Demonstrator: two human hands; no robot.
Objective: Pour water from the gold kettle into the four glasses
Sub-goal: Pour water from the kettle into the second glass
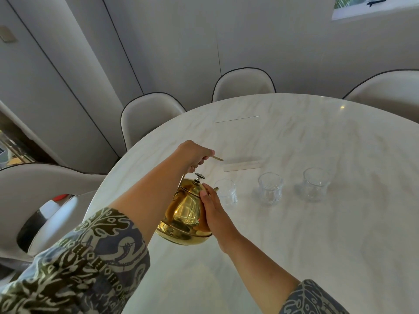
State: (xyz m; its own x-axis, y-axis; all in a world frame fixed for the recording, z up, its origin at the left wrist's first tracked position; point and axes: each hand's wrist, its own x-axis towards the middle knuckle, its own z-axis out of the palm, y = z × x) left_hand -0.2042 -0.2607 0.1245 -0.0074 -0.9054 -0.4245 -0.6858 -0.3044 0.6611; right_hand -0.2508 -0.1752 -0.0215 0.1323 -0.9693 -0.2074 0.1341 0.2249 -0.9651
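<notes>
Around the round white marble table point(294, 234) stand cream upholstered chairs with dark piping point(149, 118), before pale panelled walls. Lifted above the table's near left edge, the shiny gold metal kettle point(184, 214) tilts, its spout over the nearest clear empty glass point(225, 194). Two more clear glasses point(270, 188) point(315, 184) stand farther right; a clear acrylic stand point(241, 165) sits behind them. The left hand point(193, 155) grips the kettle's handle; the right hand point(214, 211) lies open, flat against its side.
</notes>
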